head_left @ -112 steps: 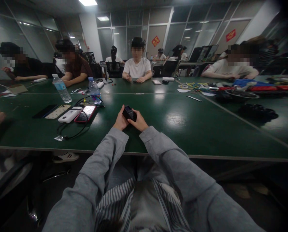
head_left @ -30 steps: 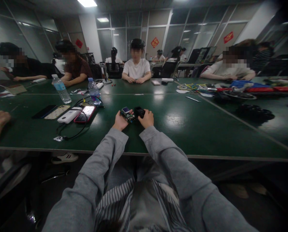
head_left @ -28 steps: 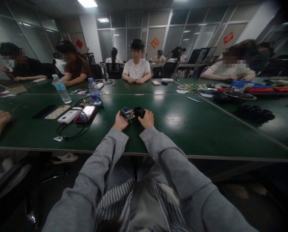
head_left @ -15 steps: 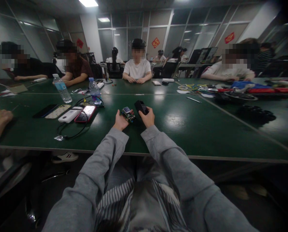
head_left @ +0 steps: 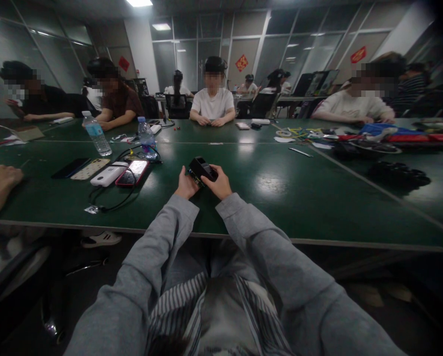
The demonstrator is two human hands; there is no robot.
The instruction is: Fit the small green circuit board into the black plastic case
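My left hand (head_left: 187, 184) holds a small green circuit board (head_left: 196, 180) from its left side, above the green table (head_left: 266, 212). Fingers of my right hand (head_left: 219, 183) close around a black plastic case (head_left: 202, 169) with a rectangular window in it. The case lies over the board and hides most of it, including the small screen. Only the board's lower left edge shows beneath the case. Whether the case is fully seated on the board I cannot tell.
To the left lie a red-edged phone (head_left: 132, 173), a white power bank (head_left: 110, 174) and a black cable (head_left: 122, 203). Two water bottles (head_left: 97, 134) stand behind them. A pen (head_left: 300, 152) and tangled cables (head_left: 299, 134) lie to the right. A neighbour's hand (head_left: 2, 175) rests at far left.
My right hand has moved left with the black case, from beside the circuit board to over it. The board's screen is now covered. My left hand has stayed nearly in place.
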